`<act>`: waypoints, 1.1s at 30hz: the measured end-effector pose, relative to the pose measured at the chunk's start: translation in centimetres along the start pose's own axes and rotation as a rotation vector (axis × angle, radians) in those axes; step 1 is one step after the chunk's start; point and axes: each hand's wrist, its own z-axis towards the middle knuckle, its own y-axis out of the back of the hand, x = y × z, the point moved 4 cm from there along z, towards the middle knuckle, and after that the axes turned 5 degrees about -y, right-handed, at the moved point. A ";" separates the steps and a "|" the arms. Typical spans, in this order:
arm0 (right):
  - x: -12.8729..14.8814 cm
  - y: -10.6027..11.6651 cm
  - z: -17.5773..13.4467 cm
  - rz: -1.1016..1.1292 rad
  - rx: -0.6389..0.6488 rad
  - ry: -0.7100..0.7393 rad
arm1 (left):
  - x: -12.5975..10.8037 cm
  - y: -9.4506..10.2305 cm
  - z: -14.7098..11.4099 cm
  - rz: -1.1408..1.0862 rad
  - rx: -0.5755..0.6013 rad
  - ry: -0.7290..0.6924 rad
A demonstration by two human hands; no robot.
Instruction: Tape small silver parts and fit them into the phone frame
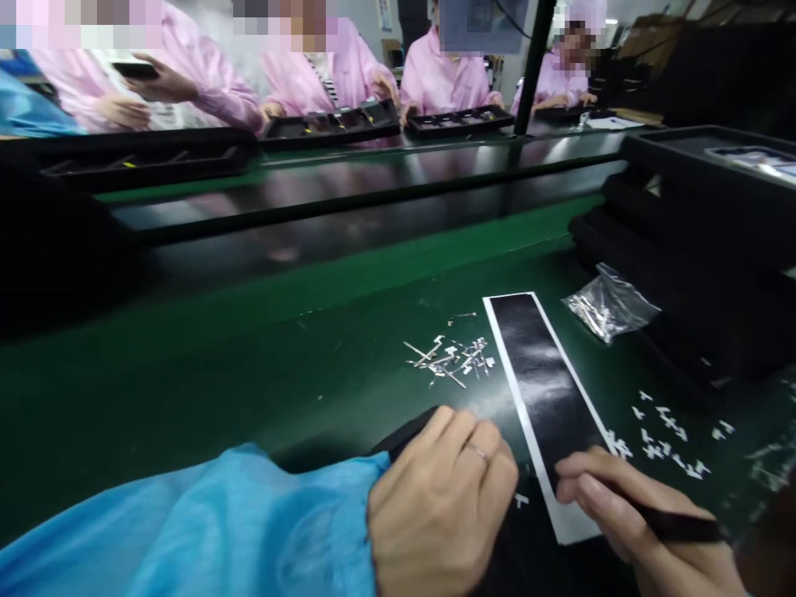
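My left hand (pixel 444 497), in a blue sleeve, is closed with the knuckles up; its fingertips are hidden, and so is anything in them. Under and behind it a dark object (pixel 407 435) shows in part. My right hand (pixel 647 514) is closed round a slim black tool (pixel 677 524) like a pen or tweezers, its tip out of sight. The fingers of that hand lie over the near end of a black strip with a white border (pixel 535 365). Beyond my left hand lies a pile of small metal pieces (pixel 451 361). Small white T-shaped bits (pixel 668 439) are scattered to the right.
A clear plastic bag of metal pieces (pixel 613 303) lies beside a stack of black trays (pixel 690 215) at the right. Across the green table (pixel 217 365) runs a dark raised bar (pixel 348 211). Several people in pink sit opposite with black trays (pixel 460 122).
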 end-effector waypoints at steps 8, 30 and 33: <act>-0.3 -0.7 -1.1 0.432 0.194 -0.284 | -3.9 -1.1 1.7 -0.071 -0.123 -0.197; -1.4 2.8 -2.3 0.333 0.253 -0.094 | -4.3 -2.7 4.0 -0.707 0.528 0.196; -1.7 2.8 -2.5 0.405 0.252 -0.127 | -4.4 -2.6 4.3 -0.694 0.516 0.156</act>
